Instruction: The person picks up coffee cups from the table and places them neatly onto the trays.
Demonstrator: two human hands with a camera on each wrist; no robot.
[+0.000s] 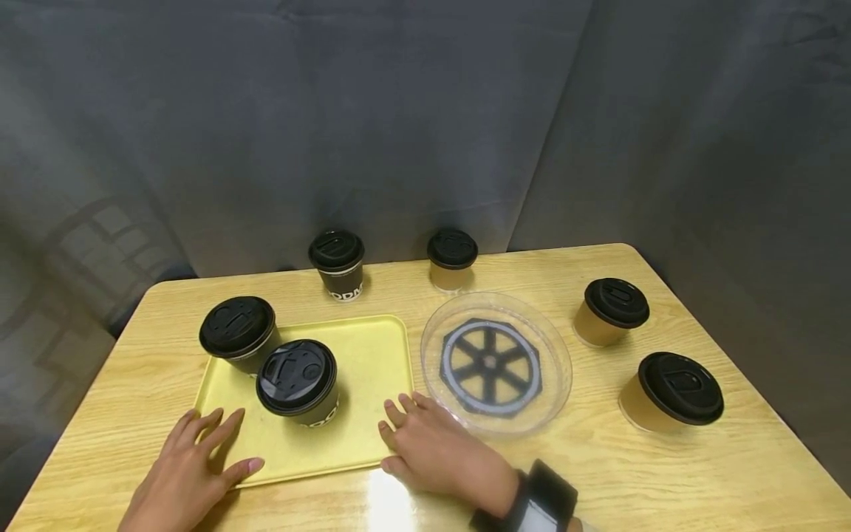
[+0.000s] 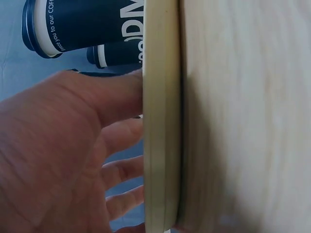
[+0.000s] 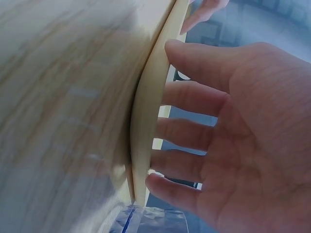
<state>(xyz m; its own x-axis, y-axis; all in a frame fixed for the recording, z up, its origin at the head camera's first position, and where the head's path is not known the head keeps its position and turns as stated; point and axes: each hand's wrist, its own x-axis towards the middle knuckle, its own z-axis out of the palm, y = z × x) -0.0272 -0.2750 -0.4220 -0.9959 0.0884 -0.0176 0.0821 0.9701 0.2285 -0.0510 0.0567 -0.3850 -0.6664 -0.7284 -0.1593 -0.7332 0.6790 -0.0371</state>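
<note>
A yellow tray (image 1: 372, 384) lies on the wooden table, bearing two dark paper coffee cups with black lids: a front cup (image 1: 297, 377) near its middle and a back cup (image 1: 238, 329) at its far left corner. At the tray's front left corner, my left hand (image 1: 189, 465) spreads its fingers, the thumb at the front rim. My right hand (image 1: 439, 451) rests its fingertips at the front right corner, fingers fairly straight. Both wrist views show the tray's rim (image 2: 163, 121) close against the fingers; part of the left fingertips is hidden behind it.
Right of the tray sits a round clear plastic dish (image 1: 565, 369) over a dark spoked pattern. Behind stand a dark lidded cup (image 1: 337, 266) and a brown lidded cup (image 1: 452, 260). Two more brown cups, one farther (image 1: 601, 318) and one nearer (image 1: 654, 399), stand at the right.
</note>
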